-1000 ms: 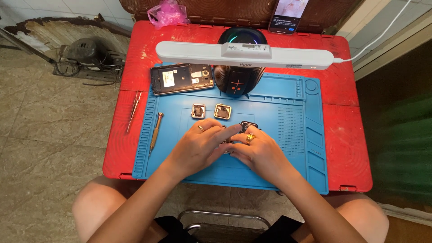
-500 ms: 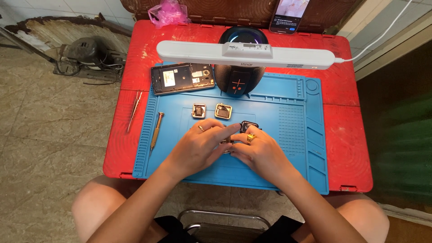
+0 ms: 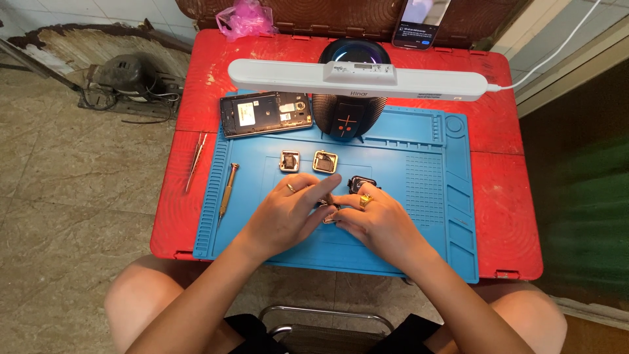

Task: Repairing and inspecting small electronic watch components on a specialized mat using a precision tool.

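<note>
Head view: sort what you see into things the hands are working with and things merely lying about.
In use: left hand, right hand, small metal part between the fingertips, blue work mat.

Lying about: two square metal casings, screwdriver, tweezers, opened phone, pink bag.

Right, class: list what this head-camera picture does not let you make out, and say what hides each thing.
1. Small part between the hands: fingers cover it; kind unclear.
2. Left hand and right hand: grip hidden, head view.
3. Dark speaker: light bar crosses it.
4. Propped phone: cut by top edge.
</note>
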